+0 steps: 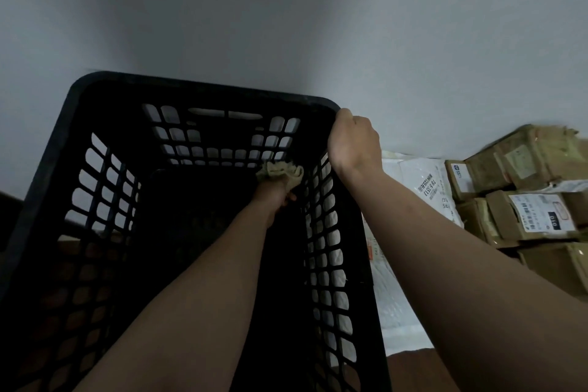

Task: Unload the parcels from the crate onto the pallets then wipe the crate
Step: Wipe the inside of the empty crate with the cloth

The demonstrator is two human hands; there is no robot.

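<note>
Forearms [197, 312] enter from bottom of frame. Left hand [276, 198] clutches beige cloth [281, 172] deep inside black crate [203, 86], frame centre. Right hand [353, 141] curls over crate's far right rim. Parcels [525, 200] stacked at right edge.

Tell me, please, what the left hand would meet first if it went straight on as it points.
Probably the crate's far slotted wall, near its right corner, with the cloth the left hand grips touching first; depth is unclear.
</note>
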